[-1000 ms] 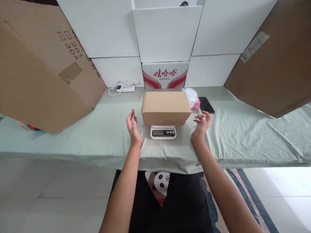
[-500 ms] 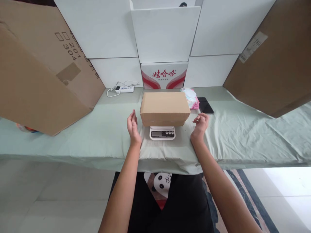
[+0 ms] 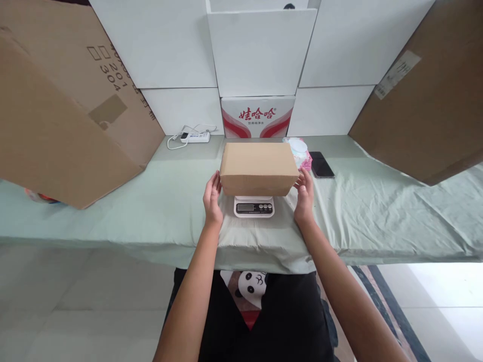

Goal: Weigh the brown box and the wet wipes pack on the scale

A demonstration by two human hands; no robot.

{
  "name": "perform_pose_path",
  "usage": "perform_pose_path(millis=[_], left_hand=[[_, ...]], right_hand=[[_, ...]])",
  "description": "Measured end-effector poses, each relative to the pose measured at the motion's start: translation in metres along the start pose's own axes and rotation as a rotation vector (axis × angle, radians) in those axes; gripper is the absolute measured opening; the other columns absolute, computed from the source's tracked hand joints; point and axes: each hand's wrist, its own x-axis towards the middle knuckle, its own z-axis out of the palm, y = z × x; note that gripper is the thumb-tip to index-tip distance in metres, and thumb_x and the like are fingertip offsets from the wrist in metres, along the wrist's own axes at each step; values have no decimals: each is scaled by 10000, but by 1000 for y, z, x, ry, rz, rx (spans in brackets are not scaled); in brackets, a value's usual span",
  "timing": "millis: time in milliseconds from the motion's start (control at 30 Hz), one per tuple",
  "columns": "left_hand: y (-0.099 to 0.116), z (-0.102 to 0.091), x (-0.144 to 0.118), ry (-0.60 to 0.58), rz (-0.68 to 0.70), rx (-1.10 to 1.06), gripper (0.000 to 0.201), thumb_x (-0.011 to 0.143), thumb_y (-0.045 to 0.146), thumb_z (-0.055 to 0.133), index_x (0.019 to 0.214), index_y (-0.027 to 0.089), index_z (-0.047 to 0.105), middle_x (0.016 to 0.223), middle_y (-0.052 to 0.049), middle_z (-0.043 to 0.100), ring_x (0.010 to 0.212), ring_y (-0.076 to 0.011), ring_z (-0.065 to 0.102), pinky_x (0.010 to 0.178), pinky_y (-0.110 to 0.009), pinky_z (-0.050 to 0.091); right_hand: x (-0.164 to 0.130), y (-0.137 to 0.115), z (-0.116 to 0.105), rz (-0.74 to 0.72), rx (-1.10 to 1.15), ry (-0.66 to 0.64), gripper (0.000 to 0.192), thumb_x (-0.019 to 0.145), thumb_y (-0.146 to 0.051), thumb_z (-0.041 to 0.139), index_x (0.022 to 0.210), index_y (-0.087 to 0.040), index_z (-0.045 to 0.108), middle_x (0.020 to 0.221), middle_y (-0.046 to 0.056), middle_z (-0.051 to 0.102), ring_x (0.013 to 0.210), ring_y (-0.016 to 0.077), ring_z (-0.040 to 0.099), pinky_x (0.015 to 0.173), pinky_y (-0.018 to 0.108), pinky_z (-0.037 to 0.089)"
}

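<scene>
A closed brown cardboard box (image 3: 258, 167) sits on a small white digital kitchen scale (image 3: 254, 206) in the middle of a table draped in pale green cloth (image 3: 377, 211), its long axis running left to right and its long side facing the near edge. The left hand (image 3: 213, 200) lies flat and open against the box's left end, the right hand (image 3: 304, 197) open against its right end, fingers spread along the lower corners; neither is closed around it. Just beyond the box's far right corner lie a pink packet with a white round lid (image 3: 301, 152) and a black phone (image 3: 322, 165). At the far left rests a white power strip with cable (image 3: 193, 136). Behind stands a white carton with red print (image 3: 257, 116), and large brown cartons lean in at the left (image 3: 64, 100) and right (image 3: 422, 100).
</scene>
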Motion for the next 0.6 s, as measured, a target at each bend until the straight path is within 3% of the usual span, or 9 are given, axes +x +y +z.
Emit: perform_pose_path(millis=[167,333,433,600], left_hand=[[7,1,7,-112,-19,50,783,971,770,551,1547,246,635,1671,-157,582,1614,-361,484,1315,-503,429],[20,4,64,-151,63,38,758,960,781,579,1521,277,657,1633,-111,628,1602,-354,502,1322,-492,423],[10,11,110,-184,50,58,722,970,771,587,1448,244,705,1602,-96,657,1627,-344,466,1356,-469,370],[-46,17,151,-134,-46,10,790,888,852,620,1408,265,716,1617,-119,641,1636,-329,456,1360,-475,356]], right_hand=[[7,-24,6,-51,-63,-203,751,1013,-742,514,1688,-434,397,1729,74,475,1465,374,589,1149,622,546],[59,-45,24,-122,-18,-241,713,1038,-734,486,1692,-487,346,1726,7,481,1602,359,464,1227,636,511],[97,-27,46,-143,-38,-280,783,1027,-798,418,1719,-459,278,1779,-1,400,1652,335,389,1296,646,433],[130,41,78,-96,-43,-285,872,987,-840,382,1734,-422,211,1823,4,313,1680,265,341,1343,581,386]])
